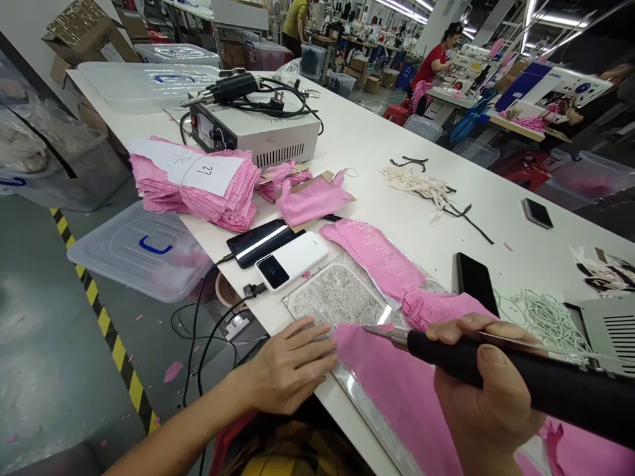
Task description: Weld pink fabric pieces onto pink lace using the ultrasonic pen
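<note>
My right hand [489, 390] is wrapped round the thick black handle of a pen-shaped cutting tool [446, 354]. Its pointed metal tip lies over the upper edge of a flat pink fabric piece [397, 390]. My left hand [292, 363] rests with fingers stretched out, fingertips at the fabric's left corner, on a clear board [342, 297] at the table edge. Beyond the tip, a pink lace strip [377, 254] lies across the board, bunched at its near end. Whether the tip touches the cloth, I cannot tell.
A white power bank [292, 260] and a black phone [260, 241] lie ahead, cables hanging off the edge. Behind them are a tied pink fabric stack [198, 185] and a grey control box [278, 129] bearing a similar tool. Another phone [475, 283] and pale green cord [550, 320] lie right.
</note>
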### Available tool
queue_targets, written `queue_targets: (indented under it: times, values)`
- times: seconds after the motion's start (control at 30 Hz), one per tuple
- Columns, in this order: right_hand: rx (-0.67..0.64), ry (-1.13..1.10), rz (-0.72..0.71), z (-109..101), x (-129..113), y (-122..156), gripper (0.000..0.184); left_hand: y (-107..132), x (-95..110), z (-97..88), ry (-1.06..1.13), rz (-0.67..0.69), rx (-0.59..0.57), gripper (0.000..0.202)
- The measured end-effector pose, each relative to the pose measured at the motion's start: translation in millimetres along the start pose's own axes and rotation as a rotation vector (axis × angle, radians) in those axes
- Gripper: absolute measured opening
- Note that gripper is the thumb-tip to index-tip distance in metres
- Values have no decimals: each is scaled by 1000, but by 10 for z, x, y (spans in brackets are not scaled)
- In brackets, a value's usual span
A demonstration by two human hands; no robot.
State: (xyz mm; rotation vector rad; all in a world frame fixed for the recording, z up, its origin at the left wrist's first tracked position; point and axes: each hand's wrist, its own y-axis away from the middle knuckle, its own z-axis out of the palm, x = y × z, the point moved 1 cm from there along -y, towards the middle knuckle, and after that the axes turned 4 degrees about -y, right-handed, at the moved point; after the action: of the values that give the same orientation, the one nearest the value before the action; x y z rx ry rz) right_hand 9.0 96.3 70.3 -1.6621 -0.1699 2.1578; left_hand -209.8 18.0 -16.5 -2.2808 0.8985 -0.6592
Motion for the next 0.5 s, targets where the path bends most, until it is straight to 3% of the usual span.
queue_targets:
  times: [0.17,0.5]
  values:
    - [-28,16,-31,35,29,17,17,-8,-5,-1,2,13,-1,30]
    - [-30,-29,39,29,40,14,18,-2,-9,2,3,13,4,29]
